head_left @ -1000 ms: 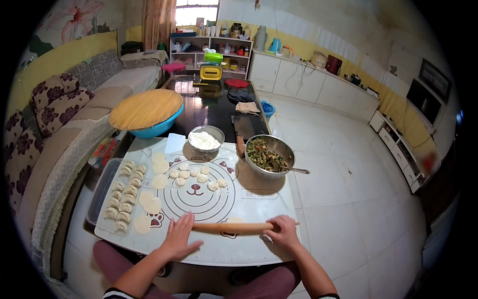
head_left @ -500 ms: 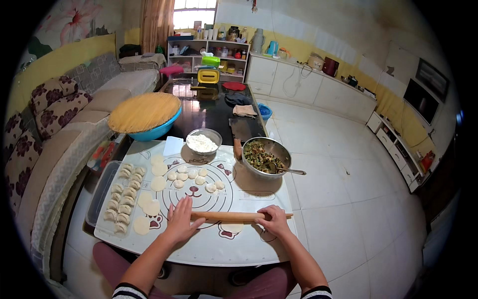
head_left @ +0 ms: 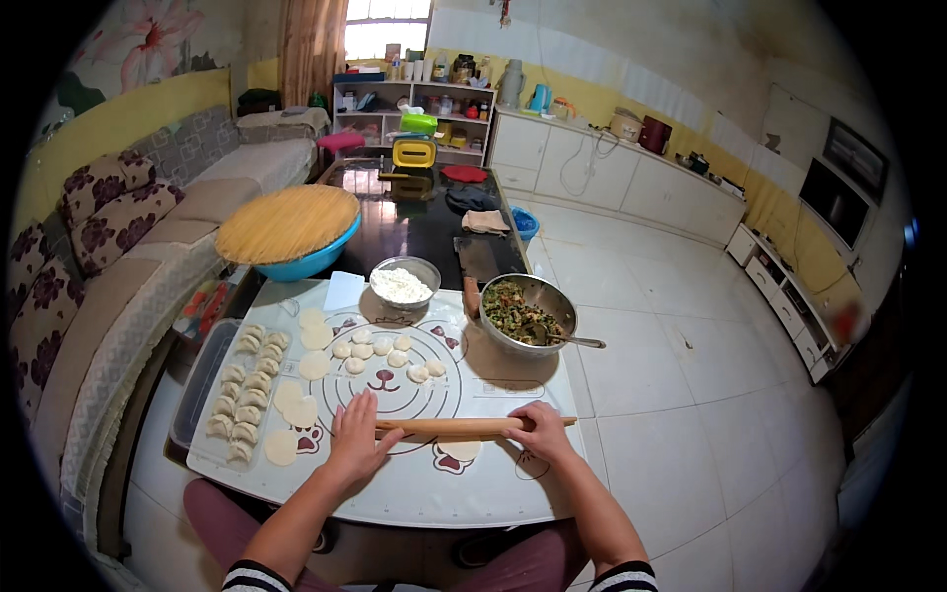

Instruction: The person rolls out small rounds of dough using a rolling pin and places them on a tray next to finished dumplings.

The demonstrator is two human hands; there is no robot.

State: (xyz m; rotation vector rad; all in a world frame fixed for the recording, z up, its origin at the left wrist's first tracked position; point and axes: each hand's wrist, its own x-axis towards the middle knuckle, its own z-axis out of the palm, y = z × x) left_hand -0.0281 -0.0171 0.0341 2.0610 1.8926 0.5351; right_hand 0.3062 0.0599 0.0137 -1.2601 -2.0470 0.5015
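A wooden rolling pin [head_left: 449, 426] lies crosswise on the white printed dough mat [head_left: 395, 503]. My left hand [head_left: 357, 442] rests flat at its left end, fingers stretched out and thumb touching the wood. Near the right end, my right hand [head_left: 541, 434] has its fingers curled round the pin. Partly under the pin is a flat dough wrapper [head_left: 460, 450]. Small dough pieces [head_left: 383, 345] lie beyond the pin. To the left are several rolled wrappers [head_left: 280, 447], beside rows of folded dumplings [head_left: 246, 413] in a clear tray.
At the mat's far edge stand a bowl of flour [head_left: 400, 285] and a metal bowl of chopped filling [head_left: 523, 314] with a spoon. A cleaver [head_left: 477, 261] lies between them. Back left, a round woven lid [head_left: 288, 225] covers a blue basin [head_left: 314, 261]. A sofa [head_left: 118, 286] runs along the left.
The rolling pin has shifted very slightly to the left, and my right hand with it. My left hand has hardly moved.
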